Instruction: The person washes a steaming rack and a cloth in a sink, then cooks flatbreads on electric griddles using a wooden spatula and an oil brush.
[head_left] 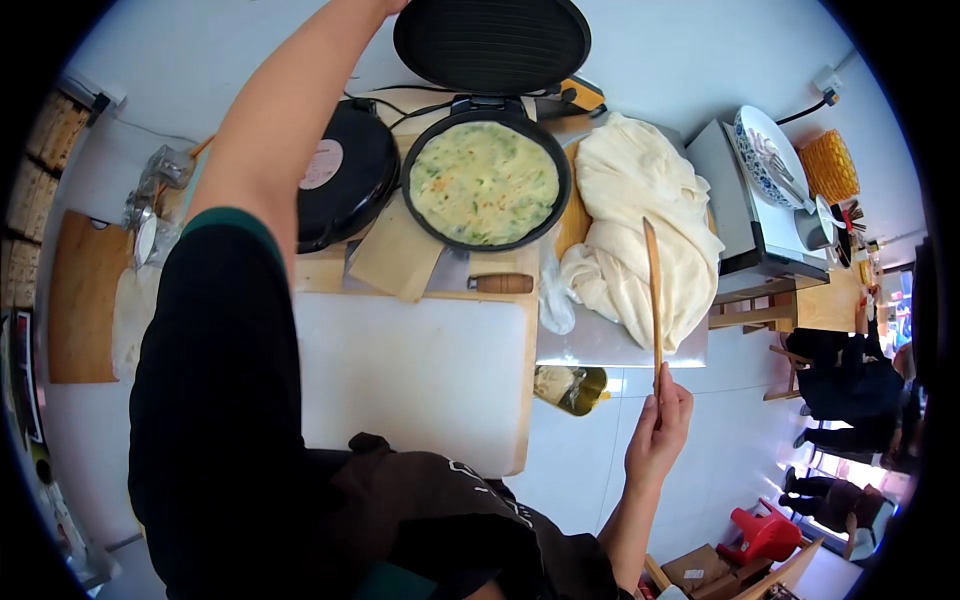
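My right hand (660,420) is closed around the lower end of a long, thin wooden stick (654,290), which points upward in front of a large mound of pale dough (640,190). My left arm reaches up to the top edge of the view. Only a bit of my left hand (392,5) shows there, beside the raised black lid (495,45) of an electric griddle; its fingers are cut off. In the griddle's round pan (563,195) lies a flat pancake (485,185) with green and orange flecks.
A second, closed black griddle (345,190) stands to the left. A wooden-handled tool (502,284) lies by the white cutting board (420,370). At right are a patterned bowl (760,150) and a wicker basket (828,166). People (850,380) are at far right.
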